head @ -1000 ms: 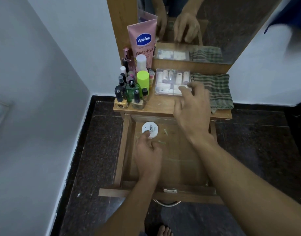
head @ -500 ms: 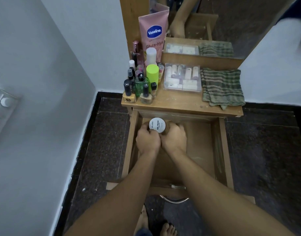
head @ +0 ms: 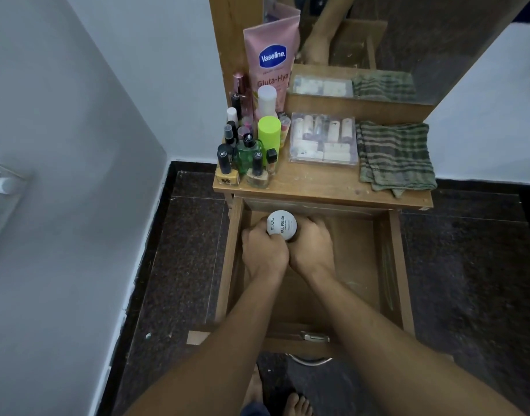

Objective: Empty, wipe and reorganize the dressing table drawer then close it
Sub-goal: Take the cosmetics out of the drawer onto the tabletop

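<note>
the wooden drawer (head: 389, 265) of the dressing table (head: 332, 187) stands pulled fully out, its bare bottom scuffed and faintly marked. in its far left corner sits a round white jar (head: 281, 226), lid up, printed "zudio nail polish" in black. both hands close on the jar from either side: the left hand (head: 263, 253) wraps its left and near edge, the right hand (head: 311, 247) curls against its right side, and the two hands touch below it. whether the jar rests on the drawer bottom or is lifted clear cannot be told.

on the table top above, at the left, stands a tight cluster of nail polish bottles (head: 227, 166) with black caps, a green glass bottle (head: 247, 157), a bottle with a lime green cap (head: 269, 132), and a tall pink vaseline tube (head: 271, 61) leaning on the mirror frame. just right of them lies a clear plastic box (head: 323, 139) of small pale bottles, and beside that a folded green striped cloth (head: 395, 154), one corner hanging over the table's front edge. the mirror (head: 407, 40) repeats the box and cloth.
</note>
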The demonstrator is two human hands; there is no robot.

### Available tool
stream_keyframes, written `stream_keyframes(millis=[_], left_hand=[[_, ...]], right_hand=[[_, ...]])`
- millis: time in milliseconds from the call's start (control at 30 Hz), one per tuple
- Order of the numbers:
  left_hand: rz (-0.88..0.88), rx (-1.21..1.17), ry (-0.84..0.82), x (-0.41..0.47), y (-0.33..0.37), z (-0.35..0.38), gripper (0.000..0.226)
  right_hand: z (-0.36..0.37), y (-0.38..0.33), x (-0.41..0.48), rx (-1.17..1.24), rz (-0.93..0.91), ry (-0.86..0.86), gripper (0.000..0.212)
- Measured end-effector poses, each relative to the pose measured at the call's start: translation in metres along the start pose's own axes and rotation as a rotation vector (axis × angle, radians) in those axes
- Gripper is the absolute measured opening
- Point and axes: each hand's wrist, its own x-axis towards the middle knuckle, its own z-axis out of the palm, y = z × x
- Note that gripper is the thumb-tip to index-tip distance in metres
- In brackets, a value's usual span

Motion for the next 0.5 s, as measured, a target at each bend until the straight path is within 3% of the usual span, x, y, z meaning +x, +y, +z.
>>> stream_keyframes(millis=[167,500], left_hand=[[0.083,-0.023,0.042,-0.031,0.008,-0.007,0.036],[0.248,-0.110,0.113,-0.083,0.057,-0.002,0.051]], right_hand=[[-0.029,0.000,-0.027,0.013,-0.050,0.043,0.037],[-0.089,0.006,-0.038,0.104,-0.164,0.263,0.065]])
